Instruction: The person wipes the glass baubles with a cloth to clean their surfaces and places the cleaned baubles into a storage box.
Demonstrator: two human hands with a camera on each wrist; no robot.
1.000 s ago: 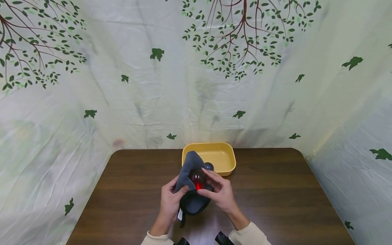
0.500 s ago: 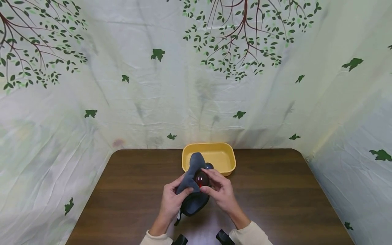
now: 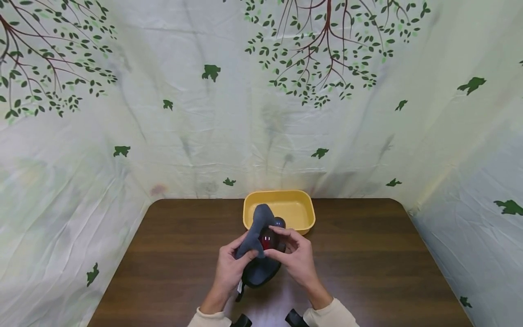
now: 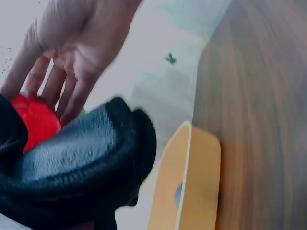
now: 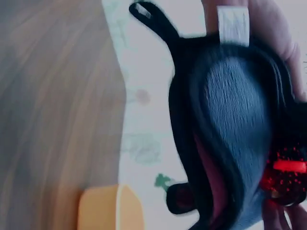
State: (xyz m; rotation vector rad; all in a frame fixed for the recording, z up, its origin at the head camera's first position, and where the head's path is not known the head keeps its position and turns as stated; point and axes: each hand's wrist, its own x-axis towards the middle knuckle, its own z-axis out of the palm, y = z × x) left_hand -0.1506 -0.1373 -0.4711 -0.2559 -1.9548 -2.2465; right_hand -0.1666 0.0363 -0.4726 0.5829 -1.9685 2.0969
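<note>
A dark blue-grey padded cloth pouch (image 3: 261,272) with a hanging loop (image 5: 156,21) and white label (image 5: 234,25) is held over the table. My left hand (image 3: 229,268) grips its left side, thumb pressed on the cloth. A glossy dark red ball (image 3: 268,240), bright red in the left wrist view, sits against the pouch between its upper and lower parts. With thumb and fingertips, my right hand (image 3: 297,259) pinches the ball from the right. In the right wrist view red light speckles the ball, and a pinkish slit (image 5: 211,167) runs along the pouch.
A yellow plastic tray (image 3: 304,227) stands at the table's far edge, just beyond the hands. Inside it is a dark blue ball (image 3: 279,222), partly covered by the pouch. The brown wooden table (image 3: 367,263) meets a printed cloth backdrop (image 3: 196,136).
The pouch's upper part and the red ball have shifted slightly to the right. The bright red glow low on the ball has faded in the head view. Both hands keep their hold.
</note>
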